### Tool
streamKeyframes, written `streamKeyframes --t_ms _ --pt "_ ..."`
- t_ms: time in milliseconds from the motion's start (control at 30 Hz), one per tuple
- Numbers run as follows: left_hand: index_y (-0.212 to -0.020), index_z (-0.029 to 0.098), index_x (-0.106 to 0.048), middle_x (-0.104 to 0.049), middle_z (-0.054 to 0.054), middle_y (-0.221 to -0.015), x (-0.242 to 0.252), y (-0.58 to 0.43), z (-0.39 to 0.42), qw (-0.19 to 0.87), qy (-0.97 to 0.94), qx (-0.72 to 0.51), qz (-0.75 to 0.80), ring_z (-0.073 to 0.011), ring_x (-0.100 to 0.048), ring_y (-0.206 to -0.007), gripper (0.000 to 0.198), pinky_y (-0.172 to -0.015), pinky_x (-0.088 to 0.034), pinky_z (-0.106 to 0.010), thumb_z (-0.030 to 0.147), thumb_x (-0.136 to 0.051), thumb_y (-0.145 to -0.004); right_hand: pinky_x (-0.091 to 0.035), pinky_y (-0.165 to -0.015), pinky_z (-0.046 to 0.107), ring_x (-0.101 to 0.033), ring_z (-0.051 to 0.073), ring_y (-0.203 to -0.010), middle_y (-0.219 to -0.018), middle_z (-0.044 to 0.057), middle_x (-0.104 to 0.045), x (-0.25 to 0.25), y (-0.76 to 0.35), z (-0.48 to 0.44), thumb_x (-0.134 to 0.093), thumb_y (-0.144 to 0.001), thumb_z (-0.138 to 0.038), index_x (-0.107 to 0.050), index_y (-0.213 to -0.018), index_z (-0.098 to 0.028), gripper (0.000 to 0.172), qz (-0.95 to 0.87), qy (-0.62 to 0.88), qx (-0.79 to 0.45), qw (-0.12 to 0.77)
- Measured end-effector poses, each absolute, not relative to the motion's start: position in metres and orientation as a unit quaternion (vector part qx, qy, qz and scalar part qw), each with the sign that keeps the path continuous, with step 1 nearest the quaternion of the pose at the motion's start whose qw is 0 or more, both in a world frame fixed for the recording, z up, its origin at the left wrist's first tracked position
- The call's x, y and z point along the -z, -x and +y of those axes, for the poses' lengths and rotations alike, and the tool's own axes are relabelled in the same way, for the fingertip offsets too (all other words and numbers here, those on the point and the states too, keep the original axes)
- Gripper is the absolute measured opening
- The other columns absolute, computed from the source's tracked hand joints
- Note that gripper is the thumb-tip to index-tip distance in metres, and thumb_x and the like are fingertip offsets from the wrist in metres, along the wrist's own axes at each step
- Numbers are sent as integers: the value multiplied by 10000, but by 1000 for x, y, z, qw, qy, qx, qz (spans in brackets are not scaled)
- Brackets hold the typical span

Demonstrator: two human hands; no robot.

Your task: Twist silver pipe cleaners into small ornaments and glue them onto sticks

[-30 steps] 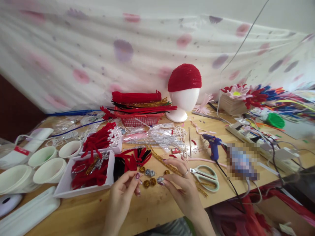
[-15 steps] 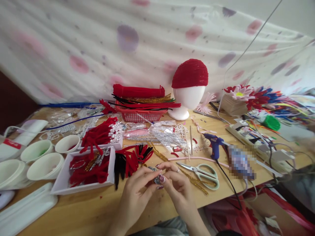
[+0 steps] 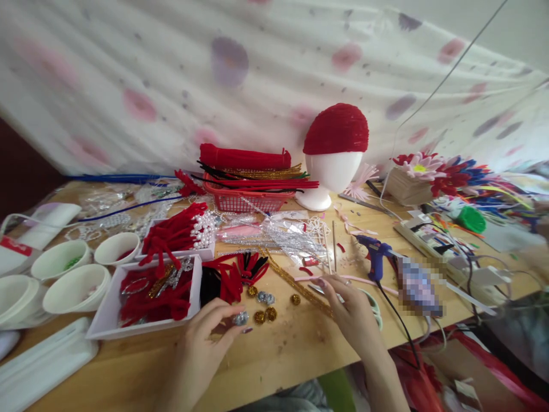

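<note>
At the table's front, my left hand [image 3: 210, 329] pinches a small silver tinsel ball [image 3: 241, 318] between thumb and fingertips. Just beyond lie another silver ball piece [image 3: 266, 297] and several gold tinsel balls [image 3: 270, 313]. My right hand [image 3: 349, 306] is over the scissors [image 3: 374, 309], fingers stretched out; it hides most of them, leaving part of the pale green handles in sight. Whether it touches them I cannot tell. Gold tinsel stems [image 3: 295, 283] run beneath its fingertips.
A white box [image 3: 195, 286] of red fuzzy pieces and paper cups [image 3: 77, 289] stand left. Behind are a red basket [image 3: 251, 201] and a white foam head [image 3: 330, 171] with a red cap. A blue glue gun [image 3: 375, 257] and power strip [image 3: 433, 240] are right.
My hands have parted: the left moved left with a silver ball, the right moved right over the scissors. Gold and silver balls, earlier hidden behind the hands, now show on the table.
</note>
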State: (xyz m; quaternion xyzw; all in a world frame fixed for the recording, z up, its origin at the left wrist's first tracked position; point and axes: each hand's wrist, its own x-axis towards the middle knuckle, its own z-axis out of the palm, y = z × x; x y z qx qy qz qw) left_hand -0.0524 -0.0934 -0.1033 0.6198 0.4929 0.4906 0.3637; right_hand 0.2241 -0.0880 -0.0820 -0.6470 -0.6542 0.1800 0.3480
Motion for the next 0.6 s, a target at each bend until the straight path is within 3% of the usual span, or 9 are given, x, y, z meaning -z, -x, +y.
streamKeyframes --t_ms 167,333,433,600 --pt "-804 263 -800 -712 -25 -739 115 54 -98 382 -597 -462 533 -150 -636 -520 68 -475 -527 -202 230 -754 -767 -536 -724 369 -720 274 -837 -959 97 -754 102 -228 -83 -534 -940 -258 -762 -942 -207 234 -702 661 -108 244" --pt "-986 254 -809 -715 -66 -937 123 41 -93 448 -557 -429 553 -177 -677 -604 210 -504 -564 -242 286 -675 -828 -536 -779 372 -715 273 -906 -1015 94 -745 116 -220 -83 -577 -910 -154 -754 -972 -207 195 -722 648 -115 211" --pt "-1097 243 -793 -721 -73 -966 123 33 -87 433 -591 -408 544 -166 -647 -629 306 -550 -553 -242 239 -612 -851 -537 -801 370 -716 272 -940 -1052 97 -743 117 -218 -82 -580 -913 -124 -736 -1036 -199 213 -726 650 -117 193" --pt "-1182 245 -767 -712 -95 -1115 119 28 -83 375 -633 -396 550 -148 -626 -611 394 -557 -546 -262 208 -634 -813 -515 -716 347 -704 261 -847 -926 89 -726 121 -221 -79 -497 -949 -90 -698 -1060 -184 248 -723 661 -96 176"
